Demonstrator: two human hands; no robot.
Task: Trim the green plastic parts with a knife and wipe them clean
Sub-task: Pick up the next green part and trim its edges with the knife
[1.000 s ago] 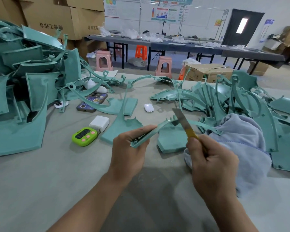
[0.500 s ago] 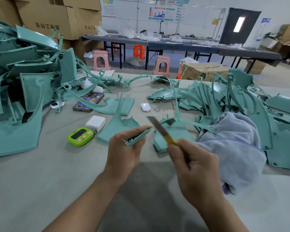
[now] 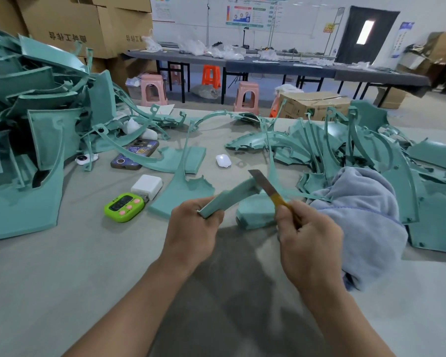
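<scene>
Over the table (image 3: 62, 279), knife (image 3: 265, 185) blade touches held green part (image 3: 229, 198).

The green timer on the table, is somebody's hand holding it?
No, the green timer sits alone on the table, while the left hand grips a green part.

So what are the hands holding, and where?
The left hand grips one end of a curved green part. The right hand holds a knife by its yellow handle.
</scene>
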